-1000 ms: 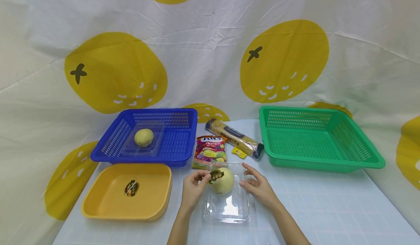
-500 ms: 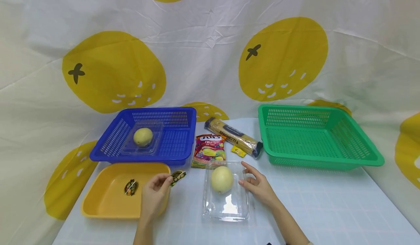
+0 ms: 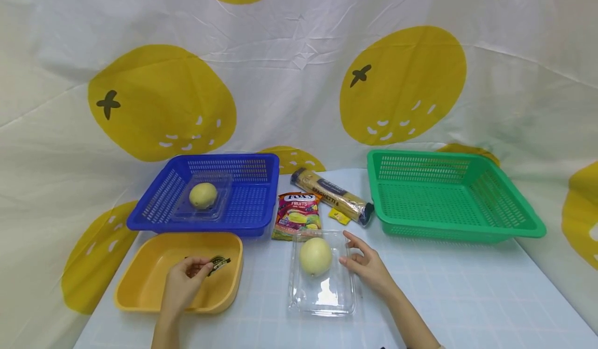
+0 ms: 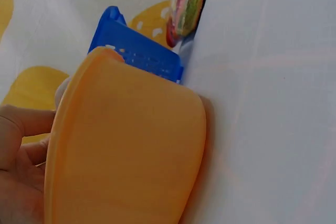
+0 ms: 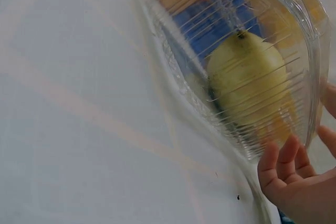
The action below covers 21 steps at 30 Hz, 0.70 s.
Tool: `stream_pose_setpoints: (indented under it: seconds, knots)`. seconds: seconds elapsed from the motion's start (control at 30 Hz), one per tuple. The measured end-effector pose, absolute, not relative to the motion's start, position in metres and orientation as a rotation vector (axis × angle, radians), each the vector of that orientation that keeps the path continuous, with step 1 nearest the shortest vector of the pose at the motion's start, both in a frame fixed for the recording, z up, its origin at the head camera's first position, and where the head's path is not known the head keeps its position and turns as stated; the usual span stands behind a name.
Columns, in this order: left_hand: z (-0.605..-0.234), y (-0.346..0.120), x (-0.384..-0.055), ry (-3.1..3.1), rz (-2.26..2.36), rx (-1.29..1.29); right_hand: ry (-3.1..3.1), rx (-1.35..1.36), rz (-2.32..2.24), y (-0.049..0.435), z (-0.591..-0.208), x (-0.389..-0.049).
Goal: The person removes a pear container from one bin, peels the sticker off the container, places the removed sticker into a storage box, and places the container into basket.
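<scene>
My left hand (image 3: 183, 282) pinches a black-and-gold label (image 3: 218, 264) between thumb and fingertips, over the orange-yellow basin (image 3: 140, 281). In the left wrist view the basin's wall hides the label and part of the hand. My right hand (image 3: 369, 266) touches the right edge of a clear plastic clamshell box (image 3: 322, 299), its index finger reaching to the far corner. Inside that box sits a round pale-yellow fruit (image 3: 315, 256), which shows a dark stem end through the ribbed plastic in the right wrist view.
Behind the basin stands a blue basket (image 3: 252, 203) holding another clear box with a similar fruit (image 3: 203, 196). A candy bag (image 3: 298, 216), a spaghetti pack (image 3: 334, 196) and a small yellow packet (image 3: 339, 216) lie beyond the clear box. At right is a green basket (image 3: 420, 203).
My left hand has carried the label leftward from above the fruit to over the basin, covering most of another label there. The right hand has stayed at the clear box's edge.
</scene>
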State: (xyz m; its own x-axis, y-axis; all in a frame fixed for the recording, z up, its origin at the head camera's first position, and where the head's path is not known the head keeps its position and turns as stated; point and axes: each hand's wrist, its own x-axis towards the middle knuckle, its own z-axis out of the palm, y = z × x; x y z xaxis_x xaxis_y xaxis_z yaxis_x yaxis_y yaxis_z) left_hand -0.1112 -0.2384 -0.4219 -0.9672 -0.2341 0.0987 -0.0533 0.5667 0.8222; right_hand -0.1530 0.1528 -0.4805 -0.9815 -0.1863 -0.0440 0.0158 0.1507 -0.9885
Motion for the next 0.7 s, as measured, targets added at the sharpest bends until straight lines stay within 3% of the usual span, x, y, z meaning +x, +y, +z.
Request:
stream_pose_setpoints:
  seconds: [0.7]
  knots:
    - [-0.444,-0.268,-0.136,-2.942,-1.451,0.158,2.249,-0.204,-1.952,0.152,-0.480,-0.151]
